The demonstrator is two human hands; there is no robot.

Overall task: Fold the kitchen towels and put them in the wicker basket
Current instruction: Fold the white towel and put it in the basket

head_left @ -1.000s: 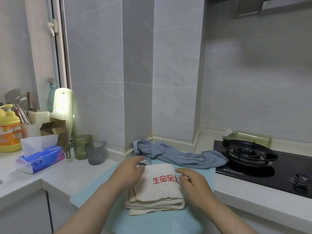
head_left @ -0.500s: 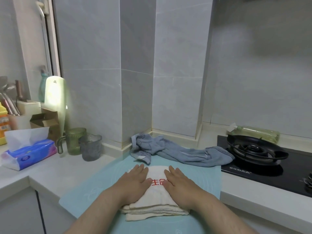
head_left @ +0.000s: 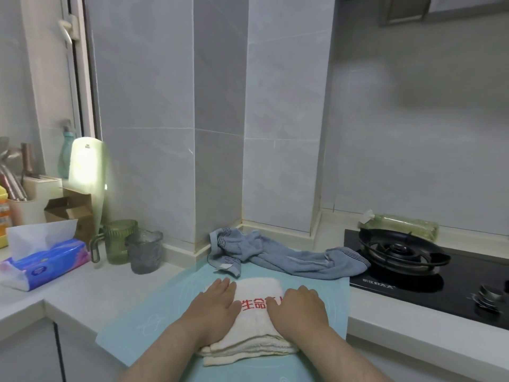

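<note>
1. A folded cream towel (head_left: pixel 257 326), printed with red characters, lies in a stack of layers on a pale blue mat (head_left: pixel 165 312) at the front of the kitchen surface (head_left: pixel 82 293).
2. The person's left hand (head_left: pixel 214 307) lies flat on the left half of the towel, fingers straight and together, pressing down and gripping nothing.
3. The right hand (head_left: pixel 298 310) rests palm down on the right half, fingers a little bent over the cloth and covering the end of the red print. It presses too and grips nothing.
4. Just behind the stack, a blue-grey towel (head_left: pixel 289 257) lies rumpled and unfolded along the far edge of the mat, one end in the tiled wall corner, the other reaching toward the hob.
5. To the right, a black glass gas hob (head_left: pixel 440 285) carries a round burner ring (head_left: pixel 399 249). A clear plastic bottle (head_left: pixel 405 224) lies on its side behind it.
6. To the left stand a green glass mug (head_left: pixel 119 241) and a grey glass (head_left: pixel 144 250), side by side near the wall.
7. Farther left sit a blue tissue pack (head_left: pixel 46 263) with a sheet sticking up, and a cardboard box (head_left: pixel 68 210) behind it.
</note>
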